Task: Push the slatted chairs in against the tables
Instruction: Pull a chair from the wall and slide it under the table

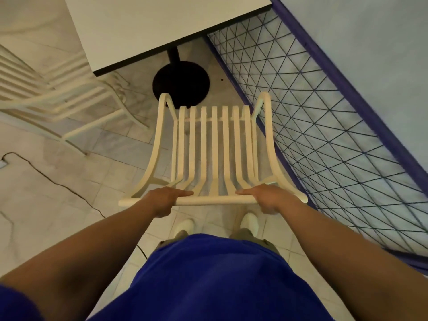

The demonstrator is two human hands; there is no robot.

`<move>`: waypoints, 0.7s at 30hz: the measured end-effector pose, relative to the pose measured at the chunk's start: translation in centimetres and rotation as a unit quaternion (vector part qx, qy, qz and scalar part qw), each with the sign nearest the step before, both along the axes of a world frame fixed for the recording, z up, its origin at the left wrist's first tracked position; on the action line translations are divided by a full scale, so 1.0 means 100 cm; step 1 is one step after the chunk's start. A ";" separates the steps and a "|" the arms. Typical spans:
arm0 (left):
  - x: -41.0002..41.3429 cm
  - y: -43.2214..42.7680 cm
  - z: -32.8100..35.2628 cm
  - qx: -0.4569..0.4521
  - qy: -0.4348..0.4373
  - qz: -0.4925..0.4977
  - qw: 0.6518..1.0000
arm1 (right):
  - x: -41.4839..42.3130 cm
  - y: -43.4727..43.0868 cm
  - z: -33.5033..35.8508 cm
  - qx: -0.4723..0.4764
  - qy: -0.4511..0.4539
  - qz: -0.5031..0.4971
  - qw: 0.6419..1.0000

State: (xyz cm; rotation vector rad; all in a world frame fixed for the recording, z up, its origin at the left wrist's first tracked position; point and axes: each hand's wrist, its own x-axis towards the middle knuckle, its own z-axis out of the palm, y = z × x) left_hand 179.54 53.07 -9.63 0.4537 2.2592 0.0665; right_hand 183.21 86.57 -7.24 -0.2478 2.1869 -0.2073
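The left hand (165, 201) grips the top rail (213, 200) of the slatted chair (213, 144), fingers curled round the rail and one digit laid along it, pointing inward. The right hand (269, 200) grips the same rail in mirror position, towards its right end. The chair stands directly ahead of the person, facing the table (162, 26). Its front edge lies over the round black pedestal base (183, 79) in this view, and the seat is not yet under the tabletop. A blue wire-mesh railing (324, 135) runs just beside the chair's right arm. A second chair (46, 98), blurred, stands at the table's left side. A dark cable (46, 178) trails across the tiled floor (69, 216) at left.
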 end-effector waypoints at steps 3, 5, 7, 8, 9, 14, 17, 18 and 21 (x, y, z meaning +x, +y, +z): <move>0.008 0.024 0.000 0.009 -0.003 0.015 1.000 | -0.008 0.024 0.003 0.007 0.000 0.028 1.000; 0.014 0.040 0.001 0.009 0.004 0.025 1.000 | -0.014 0.038 0.006 0.015 0.002 0.043 0.999; 0.017 0.055 0.002 0.005 0.007 0.035 0.999 | -0.019 0.053 0.007 0.018 0.001 0.056 0.998; 0.018 0.062 0.002 0.004 0.006 0.039 0.999 | -0.022 0.060 0.008 0.018 0.000 0.062 0.998; 0.020 0.068 0.002 0.002 0.005 0.042 0.999 | -0.025 0.066 0.007 0.018 -0.003 0.066 0.998; 0.024 0.101 0.001 -0.004 0.009 0.076 0.997 | -0.046 0.098 0.008 0.021 -0.006 0.104 0.994; 0.026 0.125 0.004 -0.002 0.020 0.084 0.996 | -0.058 0.115 0.011 0.027 -0.007 0.116 0.993; 0.027 0.131 0.003 -0.002 0.023 0.087 0.996 | -0.062 0.120 0.012 0.029 -0.004 0.114 0.993; 0.026 0.146 0.004 0.001 0.013 0.101 0.995 | -0.072 0.131 0.015 0.043 0.004 0.124 0.991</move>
